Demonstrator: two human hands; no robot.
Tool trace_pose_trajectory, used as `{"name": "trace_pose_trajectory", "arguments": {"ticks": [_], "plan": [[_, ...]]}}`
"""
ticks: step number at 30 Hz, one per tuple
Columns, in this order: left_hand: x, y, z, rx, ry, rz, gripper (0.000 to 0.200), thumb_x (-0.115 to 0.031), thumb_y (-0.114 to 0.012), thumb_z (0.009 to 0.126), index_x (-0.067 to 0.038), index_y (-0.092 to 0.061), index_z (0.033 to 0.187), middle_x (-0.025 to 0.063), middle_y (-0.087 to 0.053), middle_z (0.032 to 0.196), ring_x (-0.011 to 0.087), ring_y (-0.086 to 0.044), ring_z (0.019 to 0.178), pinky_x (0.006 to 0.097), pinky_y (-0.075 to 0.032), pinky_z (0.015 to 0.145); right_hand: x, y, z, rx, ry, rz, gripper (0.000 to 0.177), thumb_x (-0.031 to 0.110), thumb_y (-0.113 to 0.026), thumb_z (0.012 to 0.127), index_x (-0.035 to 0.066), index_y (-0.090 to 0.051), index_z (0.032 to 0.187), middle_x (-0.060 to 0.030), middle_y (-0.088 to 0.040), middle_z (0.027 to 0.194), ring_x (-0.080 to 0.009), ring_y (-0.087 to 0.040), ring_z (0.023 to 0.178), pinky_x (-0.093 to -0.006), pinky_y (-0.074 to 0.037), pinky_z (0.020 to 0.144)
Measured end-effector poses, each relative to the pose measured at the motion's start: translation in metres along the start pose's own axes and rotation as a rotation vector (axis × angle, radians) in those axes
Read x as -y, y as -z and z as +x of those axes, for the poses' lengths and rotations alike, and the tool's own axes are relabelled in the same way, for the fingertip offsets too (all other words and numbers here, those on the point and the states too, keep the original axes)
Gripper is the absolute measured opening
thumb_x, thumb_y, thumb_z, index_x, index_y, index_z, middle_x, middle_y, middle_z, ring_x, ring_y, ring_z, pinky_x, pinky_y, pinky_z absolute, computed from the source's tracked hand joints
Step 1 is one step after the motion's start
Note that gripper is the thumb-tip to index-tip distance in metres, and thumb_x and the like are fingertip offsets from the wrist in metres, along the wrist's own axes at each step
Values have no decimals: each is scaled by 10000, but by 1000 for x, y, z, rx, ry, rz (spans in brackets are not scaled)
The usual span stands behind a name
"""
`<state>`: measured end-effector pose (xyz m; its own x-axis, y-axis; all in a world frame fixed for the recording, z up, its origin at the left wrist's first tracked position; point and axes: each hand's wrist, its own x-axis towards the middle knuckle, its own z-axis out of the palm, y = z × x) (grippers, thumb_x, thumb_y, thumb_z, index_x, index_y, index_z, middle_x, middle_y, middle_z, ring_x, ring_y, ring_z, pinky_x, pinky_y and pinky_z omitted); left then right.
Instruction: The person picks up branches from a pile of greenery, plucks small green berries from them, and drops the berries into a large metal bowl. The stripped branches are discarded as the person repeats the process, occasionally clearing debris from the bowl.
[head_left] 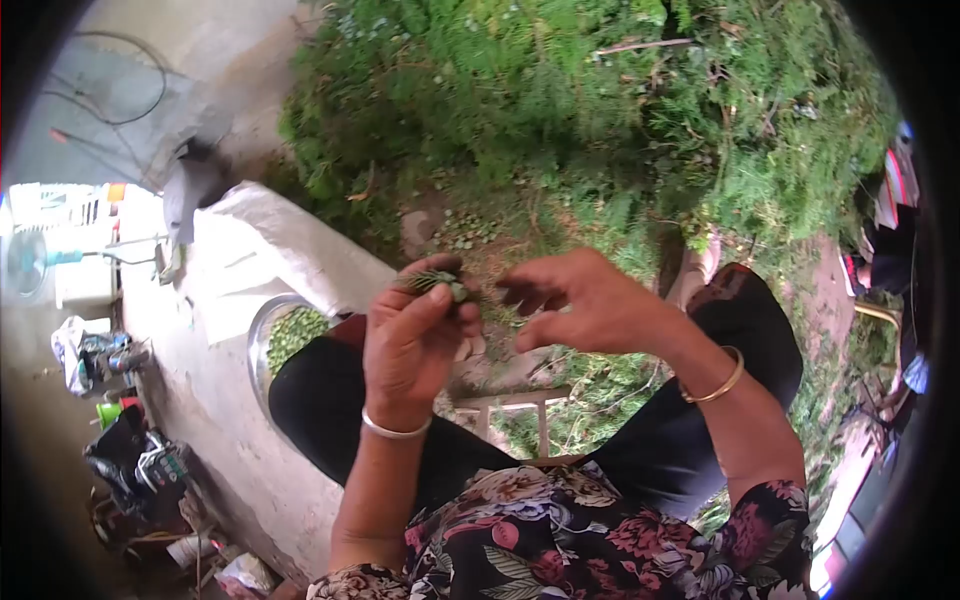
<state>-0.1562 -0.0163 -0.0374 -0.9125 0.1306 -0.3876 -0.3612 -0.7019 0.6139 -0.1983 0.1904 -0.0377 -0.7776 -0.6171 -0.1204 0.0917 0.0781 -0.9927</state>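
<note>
My left hand (pixel 415 325) pinches a small green sprig (pixel 437 282) between thumb and fingers, above my lap. Just to its right, my right hand (pixel 565 300) is raised with the thumb and fingers apart, and nothing shows between them. The two hands do not touch. A metal bowl (pixel 258 345) holding small green pieces (pixel 295 337) stands on the floor beside my left knee. In front of me lies a large heap of green leafy branches (pixel 560 110), with loose green bits on the ground at its near edge.
A white sheet (pixel 290 245) lies left of the heap. A wooden frame (pixel 512 400) is between my legs. A fan (pixel 28 265), bags and mixed items (pixel 150 465) line the left side. At the far right another person (pixel 888 250) is partly visible.
</note>
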Motion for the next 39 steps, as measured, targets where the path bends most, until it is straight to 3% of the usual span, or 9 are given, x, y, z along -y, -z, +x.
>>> {"name": "trace_pose_trajectory", "arguments": {"ticks": [3, 5, 12, 17, 23, 25, 31, 35, 39], "plan": [[26, -13, 19, 3, 21, -25, 260, 3, -580, 855, 43, -563, 1112, 138, -632, 901, 185, -604, 732, 296, -502, 638, 2, 2, -1, 86, -182, -213, 318, 189, -740, 740, -44, -633, 928, -170, -640, 766, -208, -626, 713, -345, -479, 633], [29, -18, 25, 0, 11, 14, 256, 6, -576, 859, 41, -563, 1112, 133, -633, 897, 180, -601, 729, 297, -495, 632, -12, 1, -3, -103, -85, -83, 242, 194, -699, 772, -33, -619, 797, -178, -573, 645, -225, -578, 595, -368, -429, 563], [37, -25, 31, 34, 116, -26, 239, 1, -576, 865, 52, -572, 1098, 128, -635, 884, 169, -586, 690, 283, -473, 605, -1, 16, -15, -193, -50, -299, 200, 101, -599, 798, -33, -534, 665, -173, -487, 564, -220, -466, 482, -375, -390, 497], [44, -23, 33, 38, 118, 45, 218, 3, -584, 856, 52, -588, 1069, 129, -638, 842, 162, -572, 655, 271, -456, 581, -13, 28, -18, -533, 65, -122, 195, 70, -577, 773, -38, -506, 627, -137, -470, 521, -177, -422, 435, -337, -368, 449], [51, -42, 30, 32, 121, 441, 166, -20, -610, 820, 50, -617, 970, 80, -616, 749, 107, -524, 602, 234, -410, 522, -9, 31, -22, -560, -70, -368, 234, 172, -670, 748, -29, -589, 659, -167, -572, 604, -284, -559, 543, -394, -452, 554], [54, -46, 30, 139, 42, 1003, 91, -8, -604, 805, 34, -639, 877, 8, -580, 671, 50, -489, 579, 205, -380, 511, -5, 30, -23, -451, -131, -349, 233, 174, -678, 730, -30, -587, 664, -182, -581, 633, -318, -578, 604, -419, -456, 588], [72, -43, 30, 142, 48, 1002, 123, -26, -637, 779, 41, -648, 881, -2, -574, 636, 41, -474, 557, 219, -371, 477, -19, 27, -23, -341, -71, -741, 130, 90, -648, 665, -14, -572, 675, -195, -600, 711, -360, -606, 739, -460, -464, 651], [33, -34, 20, -44, 3, 923, 240, -49, -621, 762, 62, -649, 973, 8, -574, 662, 54, -493, 539, 197, -377, 475, -24, 31, -23, -397, -10, -1055, 53, 29, -615, 650, 1, -590, 688, -188, -613, 727, -363, -615, 762, -462, -478, 662], [-65, 37, -1, -445, -387, 1053, 300, -32, -598, 750, 81, -614, 1028, 8, -560, 693, 74, -500, 573, 199, -410, 522, -17, 36, -25, -313, -105, -1171, 81, 9, -605, 652, -3, -607, 731, -187, -622, 732, -359, -628, 762, -454, -492, 656]]}}
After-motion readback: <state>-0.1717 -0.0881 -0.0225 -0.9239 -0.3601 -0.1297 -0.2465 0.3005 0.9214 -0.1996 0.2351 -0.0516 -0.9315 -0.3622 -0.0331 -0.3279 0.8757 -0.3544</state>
